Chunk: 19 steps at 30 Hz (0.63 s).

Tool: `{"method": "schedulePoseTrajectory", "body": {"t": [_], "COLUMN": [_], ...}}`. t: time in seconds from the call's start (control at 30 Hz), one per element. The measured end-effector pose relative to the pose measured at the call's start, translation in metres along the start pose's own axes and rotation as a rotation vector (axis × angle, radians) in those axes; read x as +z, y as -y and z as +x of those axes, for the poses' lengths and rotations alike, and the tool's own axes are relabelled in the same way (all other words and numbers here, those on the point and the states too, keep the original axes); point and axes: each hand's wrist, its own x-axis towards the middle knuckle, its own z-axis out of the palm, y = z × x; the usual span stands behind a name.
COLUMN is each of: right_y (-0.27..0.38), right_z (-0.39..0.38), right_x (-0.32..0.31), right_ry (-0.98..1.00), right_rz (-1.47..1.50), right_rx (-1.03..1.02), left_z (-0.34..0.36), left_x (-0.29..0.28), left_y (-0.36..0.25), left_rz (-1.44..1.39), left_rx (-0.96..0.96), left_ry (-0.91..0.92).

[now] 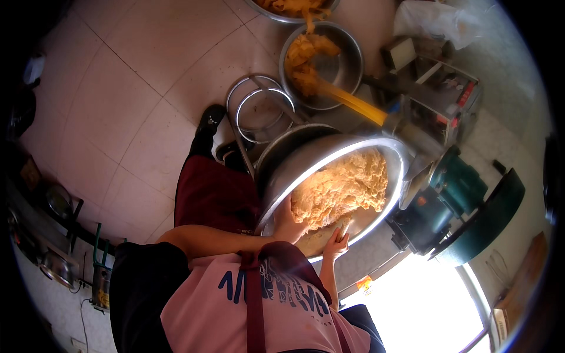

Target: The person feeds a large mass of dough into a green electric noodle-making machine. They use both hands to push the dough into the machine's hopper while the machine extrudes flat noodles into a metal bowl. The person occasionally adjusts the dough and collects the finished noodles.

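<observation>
A wide metal bowl point(402, 160) leans toward me with a large, rough, pale-orange lump of dough point(341, 188) in it. My left hand point(287, 222) reaches over the near left rim and presses against the dough's side; its fingers are mostly hidden by the dough. At the near right rim, my right hand point(335, 243) is closed round a small pale scraper point(344, 226), its end pointing into the bowl below the dough. Smeared dough coats the bare part of the bowl's inside.
Beyond the bowl, a yellow-orange sheet point(353, 106) runs from a green machine point(456, 188) down into a metal basin point(358, 56). Another basin point(282, 19) with orange strips stands farther off. A round metal stand point(235, 112) is on the tiled floor point(135, 88).
</observation>
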Motion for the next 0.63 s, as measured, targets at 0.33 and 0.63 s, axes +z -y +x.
{"method": "schedulePoseTrajectory", "body": {"t": [0.33, 0.63], "right_y": [0.011, 0.013], "right_z": [0.005, 0.005], "right_x": [0.006, 0.015], "right_ry": [-0.001, -0.04], "right_rz": [0.04, 0.195], "right_rx": [-0.024, 0.002], "left_z": [0.023, 0.023], "left_x": [-0.001, -0.007], "left_y": [0.01, -0.016], "left_rz": [-0.042, 0.235], "left_rx": [0.072, -0.1], "left_ry": [-0.055, -0.148]}}
